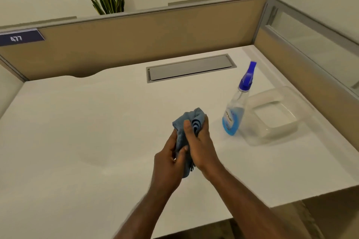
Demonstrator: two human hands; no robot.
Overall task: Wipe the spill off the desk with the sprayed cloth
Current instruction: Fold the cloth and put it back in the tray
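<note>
Both hands closed on bunched blue microfibre cloth (189, 132) above white bench (77, 132), left hand (169, 163) low, right hand (200, 147) higher, spill faint left of hands, uncertain; best folded into flat pad, pressed down, wiped in overlapping strokes.

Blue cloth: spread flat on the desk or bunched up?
Bunched up: the blue microfibre cloth is gathered between the left hand and right hand, above the white desk.
</note>
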